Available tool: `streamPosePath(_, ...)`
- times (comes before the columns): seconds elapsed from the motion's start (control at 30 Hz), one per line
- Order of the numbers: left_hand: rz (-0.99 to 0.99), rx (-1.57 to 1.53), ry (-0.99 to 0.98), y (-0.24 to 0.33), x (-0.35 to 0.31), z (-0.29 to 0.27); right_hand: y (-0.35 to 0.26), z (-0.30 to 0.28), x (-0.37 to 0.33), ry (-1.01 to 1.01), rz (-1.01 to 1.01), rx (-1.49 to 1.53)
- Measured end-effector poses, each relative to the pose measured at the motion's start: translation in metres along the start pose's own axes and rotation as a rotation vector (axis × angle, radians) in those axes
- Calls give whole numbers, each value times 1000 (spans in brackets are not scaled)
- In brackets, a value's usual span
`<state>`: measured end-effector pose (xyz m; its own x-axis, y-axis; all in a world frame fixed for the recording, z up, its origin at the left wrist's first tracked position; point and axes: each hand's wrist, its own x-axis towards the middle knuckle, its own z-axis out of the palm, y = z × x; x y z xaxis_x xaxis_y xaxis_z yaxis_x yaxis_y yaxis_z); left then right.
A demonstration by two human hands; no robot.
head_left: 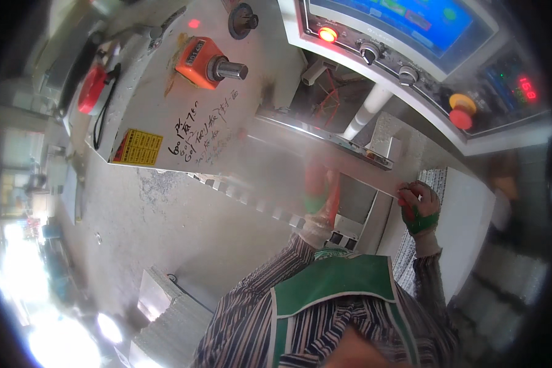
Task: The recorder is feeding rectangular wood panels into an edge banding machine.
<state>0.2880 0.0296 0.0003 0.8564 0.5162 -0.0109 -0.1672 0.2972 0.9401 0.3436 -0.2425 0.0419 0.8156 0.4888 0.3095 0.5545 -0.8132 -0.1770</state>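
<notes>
In a glove with red and green parts, my right hand [420,207] curls its fingers at the right end of a pale flat panel [371,183] and appears to grip it. The panel runs leftward below a metal rail [325,136]. My left hand [317,199], in a similar glove, is at the middle of the machine's front. A whitish haze or reflection veils it, so its fingers cannot be made out. The panel's left part is also lost in this haze.
A control box [405,43] with a lit screen, knobs and red stop button hangs above right. An orange counter knob [199,62] sits on the machine's pale side plate [159,116]. Stacked sheets [457,227] stand at right. A pale block [178,328] is at lower left.
</notes>
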Motion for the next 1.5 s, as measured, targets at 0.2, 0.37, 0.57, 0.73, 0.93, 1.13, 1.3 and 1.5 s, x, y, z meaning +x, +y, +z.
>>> streamPosePath(0.2, 112, 58, 28, -6, 6, -1, -4, -3, 2, -12, 4, -25)
streamPosePath(0.37, -64, -95, 96, 22, 12, -7, -16, 4, 11, -41, -4, -51)
streamPosePath(0.57, -279, -172, 225, 56, 40, -32, -46, 30, 34, -69, -22, -111)
streamPosePath(0.73, -239, -182, 176, 67, 68, -63, -72, 39, 51, -102, -33, -4)
streamPosePath(0.93, 22, 11, 144, 50, 66, -77, -101, 35, 71, -153, -42, -4)
streamPosePath(1.13, 126, 53, 31, 6, 7, -63, -124, 51, 89, -200, -87, -39)
streamPosePath(1.3, -135, -482, -134, -1, -39, -96, -136, 80, 103, -144, -83, -73)
streamPosePath(1.5, 86, 127, -116, 22, -83, -136, -154, 101, 119, -124, -70, -46)
